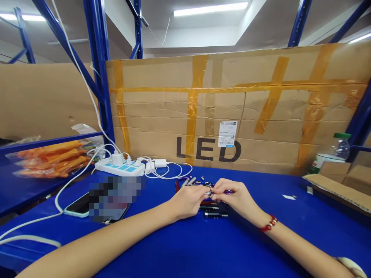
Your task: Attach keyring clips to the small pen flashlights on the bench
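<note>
My left hand (pixel 189 200) and my right hand (pixel 236 194) meet above the middle of the blue table. Fingers of both are closed in a pinch round a small shiny metal piece (pixel 211 192), mostly covered by the fingertips, so its exact kind cannot be made out. Just below the hands lies a black pen-like tube (pixel 216 214) with a silvery end. Between the hands a dark red tube (pixel 209 202) shows in part. Behind the fingers is a loose pile of small metal parts and silvery tubes (pixel 189 181), partly hidden.
A white power strip (pixel 120 166) with plugs and cables sits at the back left, near a phone (pixel 77 205). An open cardboard box (pixel 342 189) and a green-capped bottle (pixel 333 152) stand at the right. A taped cardboard panel (pixel 162 116) closes off the back.
</note>
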Tool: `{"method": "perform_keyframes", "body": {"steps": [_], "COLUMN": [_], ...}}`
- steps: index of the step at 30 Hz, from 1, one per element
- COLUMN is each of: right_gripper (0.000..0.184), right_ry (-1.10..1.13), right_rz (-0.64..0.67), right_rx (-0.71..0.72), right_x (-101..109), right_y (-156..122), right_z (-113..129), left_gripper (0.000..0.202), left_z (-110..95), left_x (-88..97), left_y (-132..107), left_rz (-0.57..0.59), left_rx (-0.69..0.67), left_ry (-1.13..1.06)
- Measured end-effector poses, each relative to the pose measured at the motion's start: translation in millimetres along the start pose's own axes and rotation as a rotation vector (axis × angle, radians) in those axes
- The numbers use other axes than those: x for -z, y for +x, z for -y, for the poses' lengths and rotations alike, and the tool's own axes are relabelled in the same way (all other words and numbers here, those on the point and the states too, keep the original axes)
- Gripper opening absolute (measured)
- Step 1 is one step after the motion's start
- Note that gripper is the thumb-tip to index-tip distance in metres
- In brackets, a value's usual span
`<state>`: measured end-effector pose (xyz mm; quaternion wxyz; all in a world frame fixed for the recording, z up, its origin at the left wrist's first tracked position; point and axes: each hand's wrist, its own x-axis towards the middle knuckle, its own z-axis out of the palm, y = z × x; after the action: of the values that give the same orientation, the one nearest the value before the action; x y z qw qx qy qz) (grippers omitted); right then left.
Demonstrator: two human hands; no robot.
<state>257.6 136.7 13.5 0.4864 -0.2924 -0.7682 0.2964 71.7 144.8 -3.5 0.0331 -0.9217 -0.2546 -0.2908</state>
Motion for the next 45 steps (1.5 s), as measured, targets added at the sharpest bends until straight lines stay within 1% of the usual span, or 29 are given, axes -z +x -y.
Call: {"method": "perform_keyframes", "body": {"steps": [4,8,13,16,19,27,33,36,40,45], "right_gripper": [0.020,0.022,0.026,0.026,0.029,0.037,0.039,0.039,0.037,0.038], "right_ry": [0.004,0.050,-0.022,0.003,0.086,0.127,0.180,0.203,0.202,0.199], "right_rz": [0.015,-0.016,-0.042,-0.036,-0.020,-0.023,-0.029,-0.046,-0.050,-0.039], "right_rx": [0.010,0.003,0.024,-0.016,-0.064,-0.149,-0.227,-0.253,-0.250,-0.260], "right_x": [-2.6,-5.2,-3.9,-2.8,-2.7,-2.2,-4.4,-5.5,-5.3,-3.8], "right_y": [-3.2,-4.4,-3.4,-2.5,-1.3,1.6,0.7,0.5,1.2,1.3], "right_z": [1.3,6.1,9.2,8.6,7.3,3.9,-1.4,-4.2,-6.5,-3.8], "left_gripper": [0.024,0.026,0.027,0.028,0.027,0.027,0.027,0.027,0.024,0.013], "left_z": [-10.2,-20.8,-25.0,-27.8,-30.4,-26.7,-18.8,-16.7,-18.3,-20.0], "left_x": [5.1,8.3,3.3,0.9,1.8,3.2,1.2,1.3,2.7,3.4], "left_y": [-3.2,-4.3,-4.2,-4.0,-3.3,-2.5,-0.8,0.5,1.3,-0.7], "left_rz": [0.013,-0.074,-0.167,-0.231,-0.258,-0.181,-0.112,-0.087,-0.102,-0.098], "left_rx": [0.020,0.068,0.094,0.138,0.153,0.164,0.217,0.238,0.258,0.303], "left_ry": [-0.026,-0.083,-0.070,-0.058,-0.056,-0.027,0.013,-0.033,-0.139,-0.189]}}
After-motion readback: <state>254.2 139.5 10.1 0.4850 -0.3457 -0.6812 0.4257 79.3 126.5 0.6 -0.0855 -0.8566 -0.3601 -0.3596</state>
